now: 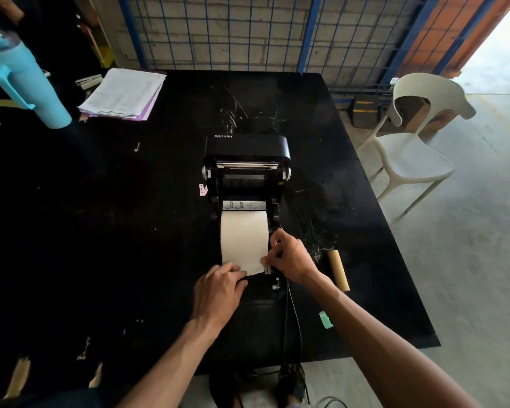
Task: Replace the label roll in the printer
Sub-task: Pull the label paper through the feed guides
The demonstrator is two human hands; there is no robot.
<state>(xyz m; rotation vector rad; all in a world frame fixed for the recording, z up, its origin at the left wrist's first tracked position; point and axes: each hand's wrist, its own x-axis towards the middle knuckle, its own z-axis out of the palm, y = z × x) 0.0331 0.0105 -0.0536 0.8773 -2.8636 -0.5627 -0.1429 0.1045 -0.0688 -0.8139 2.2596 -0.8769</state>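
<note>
A black Xprinter label printer [246, 148] stands in the middle of the black table, its lid swung open away from me. A white label roll [243, 238] lies in its open bay, with paper running toward me. My left hand [218, 293] rests on the near left corner of the paper, fingers pressed down on it. My right hand [289, 256] pinches the right edge of the paper beside a small grey guide piece. An empty brown cardboard core [338, 270] lies on the table just right of my right hand.
The black table [100, 231] carries a stack of papers on a clipboard [124, 94] at the back left and a turquoise tumbler [24, 75] at far left. A white plastic chair [415, 148] stands to the right. A black cable [293, 316] runs off the near edge.
</note>
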